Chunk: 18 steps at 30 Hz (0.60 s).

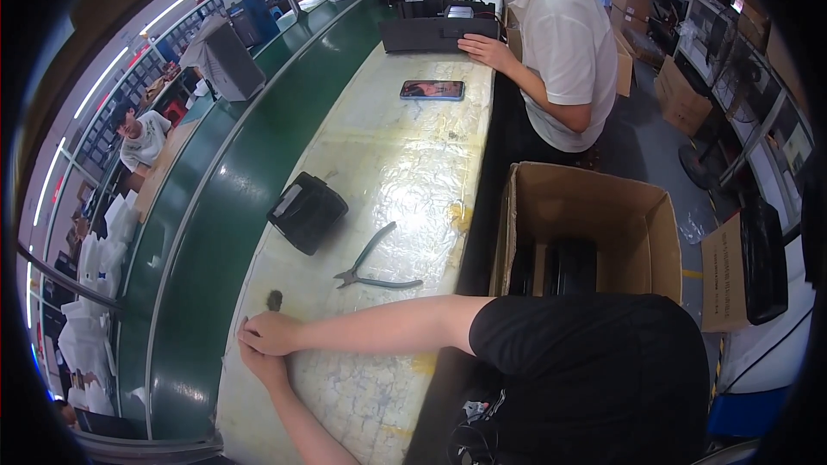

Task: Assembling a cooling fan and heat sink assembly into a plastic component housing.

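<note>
Both forearms stretch across the worn table (pixel 388 164) and meet at its far edge. The right hand (pixel 269 333) lies curled on the left hand (pixel 261 363), pressed together, pinching nothing visible. Pliers (pixel 372 269) lie open just beyond the right forearm; a small dark lump (pixel 275 299) sits just beside the right knuckles.

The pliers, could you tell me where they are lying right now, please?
In the head view the pliers lie open on the pale worktable, just beyond the person's right hand, between the black device on their left and the cardboard box on their right.
</note>
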{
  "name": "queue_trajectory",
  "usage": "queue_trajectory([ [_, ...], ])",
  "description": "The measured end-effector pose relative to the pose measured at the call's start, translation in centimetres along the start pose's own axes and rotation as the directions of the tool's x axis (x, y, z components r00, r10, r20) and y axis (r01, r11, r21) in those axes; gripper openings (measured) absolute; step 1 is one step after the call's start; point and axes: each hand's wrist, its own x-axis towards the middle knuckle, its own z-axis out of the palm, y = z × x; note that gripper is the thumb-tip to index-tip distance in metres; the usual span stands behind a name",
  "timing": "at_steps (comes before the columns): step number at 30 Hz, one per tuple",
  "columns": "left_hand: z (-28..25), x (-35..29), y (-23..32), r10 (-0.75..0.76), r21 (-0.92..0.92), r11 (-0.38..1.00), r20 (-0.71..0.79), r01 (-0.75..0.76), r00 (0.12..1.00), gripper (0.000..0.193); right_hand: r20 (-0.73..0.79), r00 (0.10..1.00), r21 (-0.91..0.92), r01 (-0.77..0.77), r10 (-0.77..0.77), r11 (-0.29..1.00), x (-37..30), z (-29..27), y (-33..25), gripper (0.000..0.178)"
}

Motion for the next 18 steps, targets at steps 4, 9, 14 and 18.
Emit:
queue_trajectory([
  [4, -0.2, -0.2, 0.4, -0.034, 0.017, 0.999, 0.018, 0.034, 0.999, 0.040, 0.023, 1.000, 0.014, -0.012, 0.011, 1.000, -0.1, -0.1, -0.2, 0.040],
  [9, -1.1, -0.1, -0.3, 0.021, 0.060, 0.998, 0.023, -0.022, 1.000, 0.044, 0.037, 0.997, -0.025, -0.064, 0.065, 0.998, 0.9, 1.7, 1.5, 0.034],
  [14, -0.3, 0.1, 0.6, -0.084, 0.065, 0.994, -0.028, 0.085, 0.996, 0.044, 0.048, 0.997, -0.107, -0.062, 0.068, 0.992, 1.2, 1.0, 2.0, 0.034],
  [18, -4.0, 1.3, 4.6, -0.032, -0.204, 0.978, -0.339, -0.040, 0.940, 0.055, 0.161, 0.966, 0.318, -0.243, 0.200, 0.917, 0.9, 1.1, 0.0, 0.043],
])
